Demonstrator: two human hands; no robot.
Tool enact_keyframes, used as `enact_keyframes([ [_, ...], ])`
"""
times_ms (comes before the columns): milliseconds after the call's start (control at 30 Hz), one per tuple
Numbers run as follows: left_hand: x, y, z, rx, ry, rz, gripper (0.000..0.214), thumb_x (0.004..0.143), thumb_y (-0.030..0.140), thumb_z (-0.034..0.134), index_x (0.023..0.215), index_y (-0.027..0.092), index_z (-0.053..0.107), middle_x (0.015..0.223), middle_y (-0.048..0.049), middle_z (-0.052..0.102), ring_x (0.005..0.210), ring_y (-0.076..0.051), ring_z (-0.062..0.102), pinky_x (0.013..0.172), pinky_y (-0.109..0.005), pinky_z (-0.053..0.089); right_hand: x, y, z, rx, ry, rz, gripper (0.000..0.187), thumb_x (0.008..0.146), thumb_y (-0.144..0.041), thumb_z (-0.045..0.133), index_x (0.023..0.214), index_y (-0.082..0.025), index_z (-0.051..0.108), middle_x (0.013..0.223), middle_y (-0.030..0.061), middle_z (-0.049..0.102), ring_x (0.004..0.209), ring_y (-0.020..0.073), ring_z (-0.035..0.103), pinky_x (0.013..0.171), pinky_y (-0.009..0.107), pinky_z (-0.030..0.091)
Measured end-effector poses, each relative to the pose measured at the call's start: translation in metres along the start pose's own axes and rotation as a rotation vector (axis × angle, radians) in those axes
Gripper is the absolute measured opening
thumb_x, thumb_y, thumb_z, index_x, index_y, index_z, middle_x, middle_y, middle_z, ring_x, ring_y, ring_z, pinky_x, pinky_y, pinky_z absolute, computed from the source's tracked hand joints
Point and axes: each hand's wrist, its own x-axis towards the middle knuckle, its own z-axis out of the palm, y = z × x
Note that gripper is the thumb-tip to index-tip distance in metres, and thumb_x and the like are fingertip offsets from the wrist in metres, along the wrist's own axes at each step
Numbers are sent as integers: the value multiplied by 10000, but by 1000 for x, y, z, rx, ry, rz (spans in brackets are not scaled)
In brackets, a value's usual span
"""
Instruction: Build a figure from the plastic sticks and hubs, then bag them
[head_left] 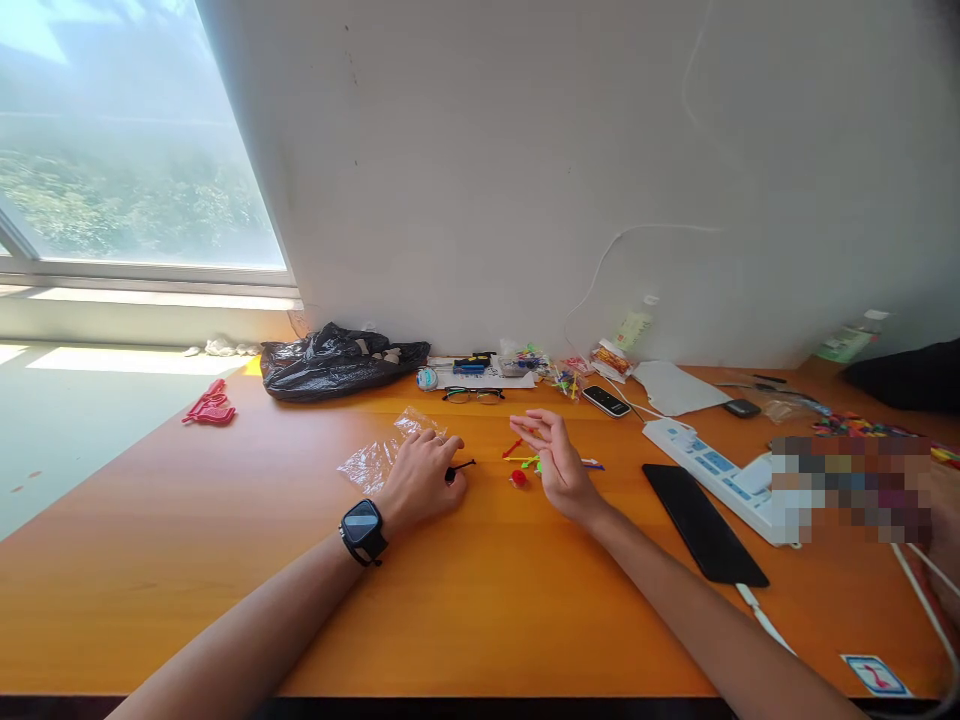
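The left hand (424, 476) is narrowed, thumb and fingers closed around a small black piece (450, 475) whose thin stem points to the right, low over the tabletop (465, 620). The right hand (562, 472) is loosely spread, fingers half curled and thumb side turned inward; nothing can be made out in its grasp. Just beside and partly behind it lie a red round piece (519, 479), a yellow stick (516, 459), a red stick (511, 450), a blue stick (594, 467) and a green piece (538, 466).

For handling parts this slight, a light fingertip pinch on the thicker end looks best, leaving the stem free and unbent. The right hand would do well to approach from above, lest its palm sweep the loose sticks aside.

Clear plastic film (366, 467), seemingly a bag, lies beside the left hand; whether anything is inside cannot be told. Toward the wall, a clear packet (566, 380) shows mixed coloured bits. The crumpled black plastic bag (330, 370) hides its contents. A bottle (632, 330) stands near the wall, its fill level unclear.
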Motion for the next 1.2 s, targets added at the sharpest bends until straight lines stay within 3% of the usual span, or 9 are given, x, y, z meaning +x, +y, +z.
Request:
enact_keyframes([
  [100, 0, 3, -5, -47, -9, 57, 300, 777, 189, 661, 1072, 243, 669, 923, -93, 729, 926, -319, 620, 819, -459, 487, 1, 6, 0, -9, 22, -7, 382, 988, -158, 410, 1345, -288, 377, 1434, 139, 589, 1332, 277, 648, 1180, 614, 456],
  [200, 0, 12, -9, -122, -24, 162, 416, 827, 237, 673, 1242, 234, 644, 1102, -115, 728, 1046, -334, 603, 922, -498, 496, 2, 9, -2, -47, 56, -15, 420, 942, -107, 408, 1322, -286, 408, 1391, 120, 607, 1290, 268, 671, 1154, 595, 489],
  [367, -1, 31, -7, -232, -97, 347, 529, 930, 269, 650, 1447, 290, 541, 1460, -97, 622, 1342, -362, 523, 1109, -559, 443, 6, 12, -8, -391, 34, -60, 434, 882, -40, 413, 1224, -235, 596, 1231, 120, 672, 1236, 280, 635, 1124, 563, 496],
  [500, -2, 38, -1, -299, -157, 464, 593, 956, 281, 644, 1523, 289, 472, 1520, -106, 589, 1467, -360, 464, 1168, -556, 421, 9, 24, -15, -575, -59, -64, 352, 947, -83, 451, 1158, -200, 707, 1169, 128, 721, 1230, 309, 598, 1119, 569, 477],
  [633, -3, 37, 1, -291, -182, 463, 533, 1000, 325, 609, 1517, 283, 487, 1517, -107, 601, 1502, -370, 434, 1190, -573, 392, 10, 32, -20, -657, -132, -29, 323, 985, -103, 471, 1116, -185, 755, 1111, 120, 748, 1166, 300, 599, 1085, 539, 488],
  [867, -2, 42, -3, -209, -201, 493, 581, 1012, 441, 589, 1545, 245, 464, 1576, -123, 538, 1507, -396, 397, 1199, -594, 349, 10, 25, -17, -693, -134, -24, 327, 998, -107, 491, 1156, -195, 763, 1099, 110, 733, 1143, 281, 588, 1026, 472, 510],
  [1000, -1, 45, 1, -153, -188, 507, 438, 1041, 439, 537, 1400, 194, 581, 1488, -131, 598, 1459, -379, 431, 1171, -539, 369, 11, 22, -16, -725, -142, 18, 302, 1002, -104, 494, 1090, -187, 770, 1057, 107, 733, 1102, 272, 598, 996, 433, 509],
  [1200, -2, 40, 4, -84, -191, 466, 165, 1015, 182, 518, 1096, 198, 661, 1100, -97, 680, 985, -238, 626, 889, -379, 469, 10, 23, -18, -798, -127, 67, 212, 992, -113, 538, 986, -197, 732, 1009, 84, 732, 1006, 262, 614, 904, 386, 496],
])
